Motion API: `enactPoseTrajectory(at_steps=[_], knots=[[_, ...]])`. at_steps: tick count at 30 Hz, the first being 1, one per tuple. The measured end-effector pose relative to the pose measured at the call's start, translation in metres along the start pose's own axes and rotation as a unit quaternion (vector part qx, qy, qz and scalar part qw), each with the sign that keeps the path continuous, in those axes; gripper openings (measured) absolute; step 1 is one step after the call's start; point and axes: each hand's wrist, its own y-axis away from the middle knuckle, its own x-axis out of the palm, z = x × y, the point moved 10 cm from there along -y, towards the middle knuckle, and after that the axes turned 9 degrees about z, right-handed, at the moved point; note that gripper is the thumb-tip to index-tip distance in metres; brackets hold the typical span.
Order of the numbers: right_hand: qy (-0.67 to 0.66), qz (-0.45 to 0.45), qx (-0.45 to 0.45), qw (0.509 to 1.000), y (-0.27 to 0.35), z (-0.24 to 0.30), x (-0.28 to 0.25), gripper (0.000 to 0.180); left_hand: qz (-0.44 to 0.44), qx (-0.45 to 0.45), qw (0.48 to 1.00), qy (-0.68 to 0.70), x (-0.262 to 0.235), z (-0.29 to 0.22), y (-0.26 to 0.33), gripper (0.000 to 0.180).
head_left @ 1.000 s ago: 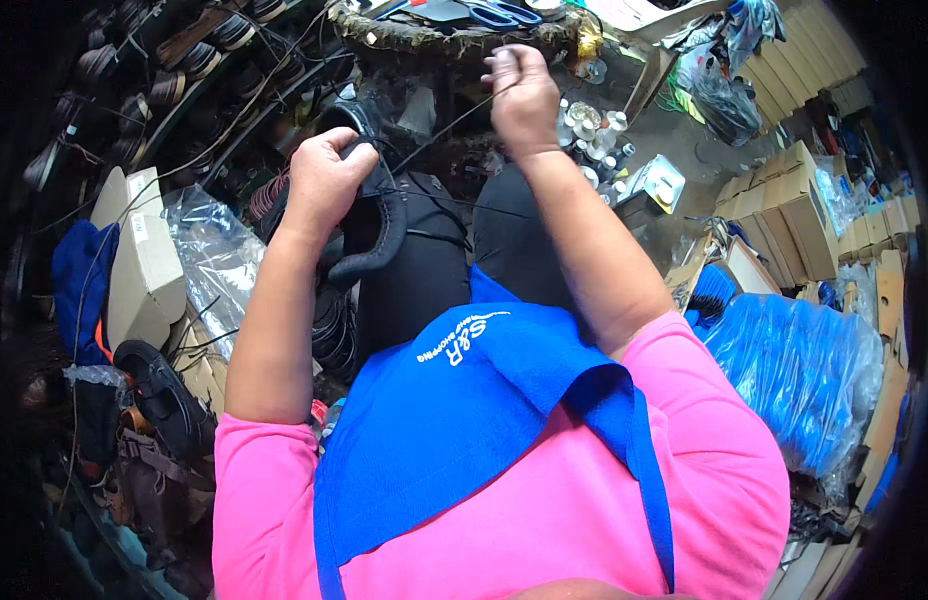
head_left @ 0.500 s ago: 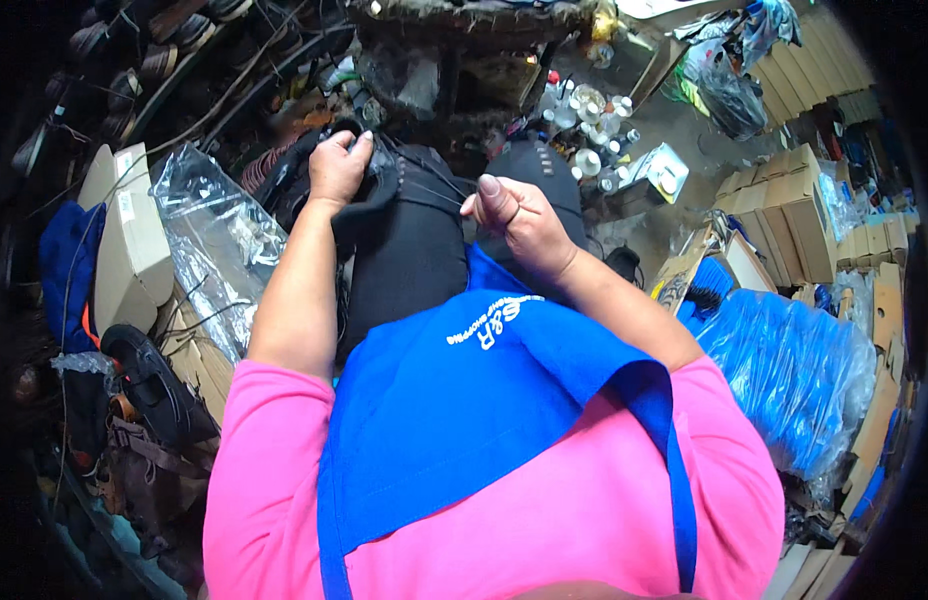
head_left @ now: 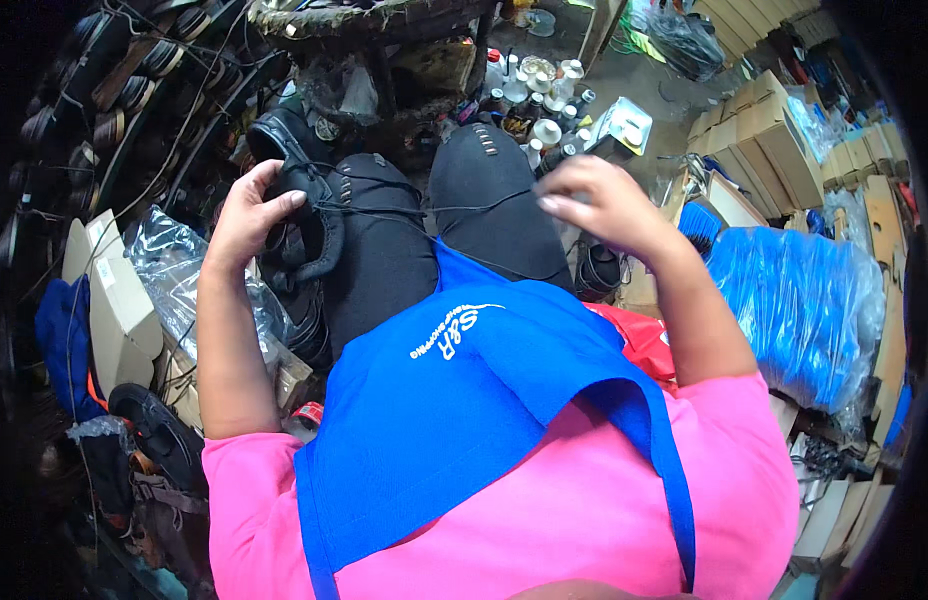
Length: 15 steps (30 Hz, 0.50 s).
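On the person's left knee, in the head view, a black lace-up leather shoe (head_left: 302,222) rests against the dark trouser leg, steadied by the left hand (head_left: 246,215), whose fingers curl over its upper and heel in a firm grasp. A thin black thread (head_left: 454,208) runs taut from the shoe's upper across both knees to the right hand (head_left: 606,205), which is raised above the right knee with its fingertips pinched together on the thread's end; whether a needle sits between them is too small to tell.

Judging by the line of stitches or lacing already showing on the upper, the sewing seems to be part done, with the thread drawn out at full stretch and more of the seam probably left to work; how much cannot be told, as the hand covers the rest.

A blue apron (head_left: 484,400) lies over a pink shirt. Beyond the knees stand white pots and bottles (head_left: 544,95) on the floor. To the left lie a clear plastic bag (head_left: 169,265) and a pale cardboard box (head_left: 109,310); to the right, a blue plastic-wrapped bundle (head_left: 804,300) and stacked cardboard boxes (head_left: 764,140).
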Motion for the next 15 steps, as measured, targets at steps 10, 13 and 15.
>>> enactPoseTrajectory(at_steps=[10, 13, 15], knots=[[0.167, -0.217, 0.000, 0.962, -0.048, -0.023, -0.029, 0.020, -0.022, 0.113, 0.992, -0.054, 0.042, -0.091, 0.010, 0.035], [-0.114, -0.351, 0.096, 0.925, 0.003, -0.122, -0.088, 0.022, -0.031, 0.103, 0.976, -0.188, 0.069, -0.095, -0.021, 0.045], [-0.330, -0.359, 0.199, 0.850, 0.041, -0.177, -0.094, 0.020, 0.003, 0.072, 0.967, -0.244, 0.100, -0.077, -0.049, 0.050]])
